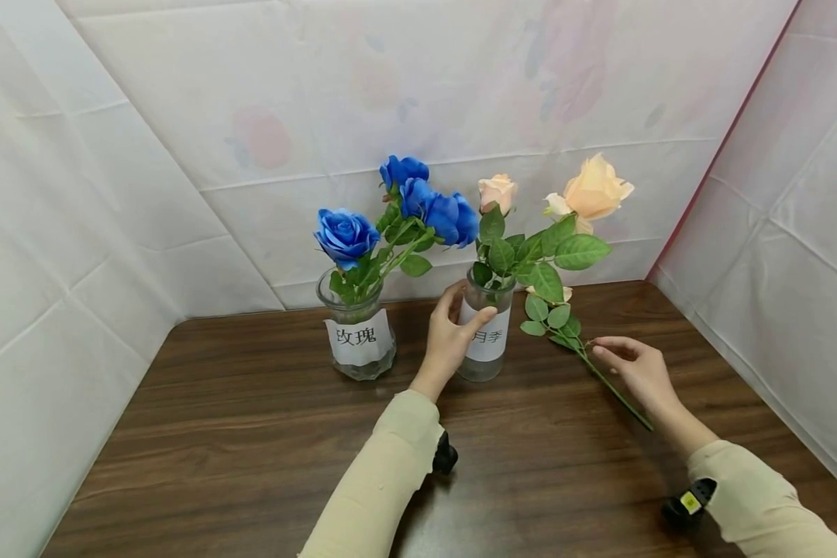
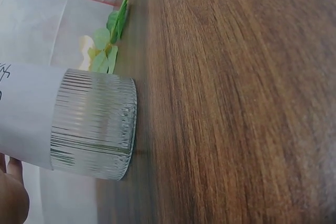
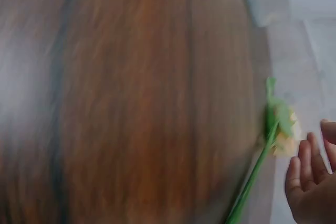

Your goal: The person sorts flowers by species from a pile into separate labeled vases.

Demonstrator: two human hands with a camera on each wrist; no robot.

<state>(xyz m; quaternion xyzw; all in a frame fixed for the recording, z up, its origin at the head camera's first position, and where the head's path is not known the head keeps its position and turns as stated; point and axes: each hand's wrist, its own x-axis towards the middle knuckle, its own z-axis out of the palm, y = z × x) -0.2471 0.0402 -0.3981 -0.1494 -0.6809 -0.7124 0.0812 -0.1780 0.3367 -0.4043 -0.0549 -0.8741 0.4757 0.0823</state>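
Observation:
My left hand [image 1: 450, 335] grips a ribbed glass vase [image 1: 481, 370] with a white paper label, thumb across its front. Peach roses [image 1: 595, 190] with green leaves stand in this vase. In the left wrist view the vase's ribbed base [image 2: 97, 124] shows close to the tabletop. A single cut rose [image 1: 615, 393] lies on the table to the right, its bloom mostly hidden behind leaves. Over its stem hovers my right hand [image 1: 638, 372], thumb and forefinger near the upper leaves. The right wrist view shows that hand's fingers [image 3: 294, 174] loosely bent, beside the stem [image 3: 252, 179].
A second labelled glass vase [image 1: 366, 368] with blue roses [image 1: 346, 236] stands to the left. White patterned cloth [image 1: 321, 93] closes off the back and sides of the brown wooden table [image 1: 251, 434]. Black wrist cameras [image 1: 445, 456] sit under both sleeves.

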